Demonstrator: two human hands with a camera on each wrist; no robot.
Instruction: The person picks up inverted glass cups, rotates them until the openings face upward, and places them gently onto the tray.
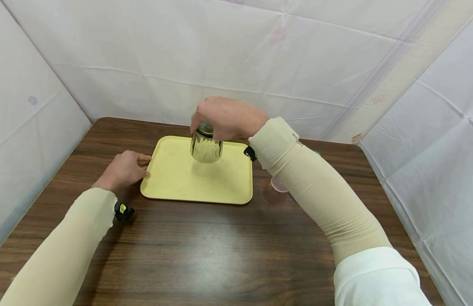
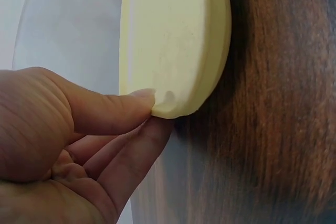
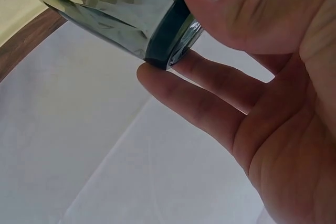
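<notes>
**Head view: glass held over the tray**

The head view shows the right hand (image 1: 229,117) gripping a clear, greyish drinking glass (image 1: 206,146) by its thick base, mouth downward, above the far half of a pale yellow rectangular plastic tray (image 1: 183,182). Whether the glass's rim touches the tray cannot be told. In the right wrist view the thumb and fingers (image 3: 194,95) curl round the dark base of the glass (image 3: 121,9), pinching it from opposite sides.

The left hand (image 1: 123,170) lies at 9 o'clock of the tray, on the dark brown wooden table (image 1: 206,250). The left wrist view shows its thumb (image 2: 110,111) on top of the tray's (image 2: 173,40) rounded corner and a finger beneath, pinching the rim.

The glass sits at roughly 2 o'clock from the left hand, well apart from it. A pinkish translucent cup (image 1: 274,192) stands on the table at 3 o'clock of the tray, partly hidden by the right forearm's beige sleeve (image 1: 320,191).
</notes>
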